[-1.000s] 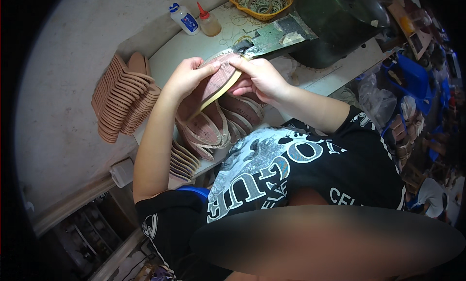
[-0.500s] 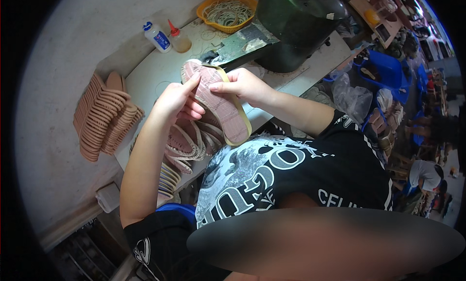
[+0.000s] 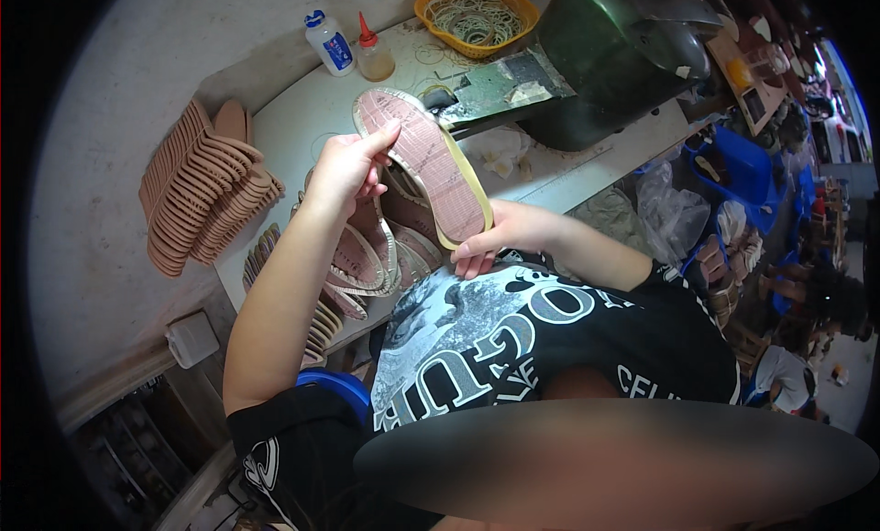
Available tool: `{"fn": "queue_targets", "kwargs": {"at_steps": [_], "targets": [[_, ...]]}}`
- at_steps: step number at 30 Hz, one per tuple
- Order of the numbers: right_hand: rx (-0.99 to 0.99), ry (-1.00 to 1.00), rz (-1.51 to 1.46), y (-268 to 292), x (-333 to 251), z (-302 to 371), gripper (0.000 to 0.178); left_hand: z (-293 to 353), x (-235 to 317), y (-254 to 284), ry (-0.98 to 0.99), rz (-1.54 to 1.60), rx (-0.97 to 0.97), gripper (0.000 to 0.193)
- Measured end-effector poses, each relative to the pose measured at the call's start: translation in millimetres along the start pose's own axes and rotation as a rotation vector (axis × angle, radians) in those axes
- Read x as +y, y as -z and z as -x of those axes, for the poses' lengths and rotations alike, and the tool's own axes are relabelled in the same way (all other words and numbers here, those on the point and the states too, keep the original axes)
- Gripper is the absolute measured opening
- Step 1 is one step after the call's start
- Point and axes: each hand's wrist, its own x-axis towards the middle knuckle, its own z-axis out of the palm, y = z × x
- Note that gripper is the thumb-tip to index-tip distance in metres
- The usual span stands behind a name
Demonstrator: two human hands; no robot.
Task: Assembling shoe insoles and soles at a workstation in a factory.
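Held up between both hands is a pink shoe sole (image 3: 426, 155), with a pale stitched edge at the toe half and a yellow edging strip round the heel. My left hand (image 3: 356, 167) grips its left side near the toe, thumb on the pink face. Around the heel end, my right hand (image 3: 504, 235) is closed with the thumb at the edge and fingers curled beneath. Below the left hand, several similar pink soles (image 3: 357, 260) with light rims lie heaped on the white table (image 3: 284, 127), partly hidden by my forearm.
Stacked tan soles (image 3: 202, 192) stand by the wall at left. Behind are a white-and-blue bottle (image 3: 329, 45), a red-tipped glue bottle (image 3: 375, 59) and a yellow basket (image 3: 486, 47) of cords. A dark green sewing machine (image 3: 596, 72) fills the back right; blue bins (image 3: 738, 169) stand beyond.
My right hand has slid from the middle of the sole down to its heel end. The left hand keeps its grip near the toe, and the view has shifted slightly.
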Motion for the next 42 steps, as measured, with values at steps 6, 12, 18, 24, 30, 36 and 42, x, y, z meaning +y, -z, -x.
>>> {"fn": "queue_targets", "kwargs": {"at_steps": [6, 12, 18, 24, 30, 36, 42], "targets": [[0.095, 0.241, -0.265, -12, 6, -10, 0.028, -22, 1, 9, 0.005, -0.018, 0.034, 0.047], [0.305, 0.355, -0.452, -20, -8, -27, 0.029, -50, 17, 23, 0.088, -0.114, -0.024, 0.05], [0.408, 0.454, -0.586, -27, -31, -53, 0.031, -91, 36, 42, 0.12, -0.376, -0.143, 0.066], [0.432, 0.433, -0.575, -20, -45, -66, 0.03, -106, 50, 42, -0.976, -1.038, -0.289, 0.066], [0.459, 0.319, -0.546, -15, -60, -61, 0.035, -98, 68, 34, -0.516, -0.827, -0.676, 0.035], [0.442, 0.309, -0.533, -8, -63, -57, 0.039, -68, 63, 35, -0.388, -0.827, -0.568, 0.027], [0.464, 0.306, -0.461, -4, -66, -52, 0.038, -41, 40, 30, -0.391, -0.787, -0.389, 0.027]]}}
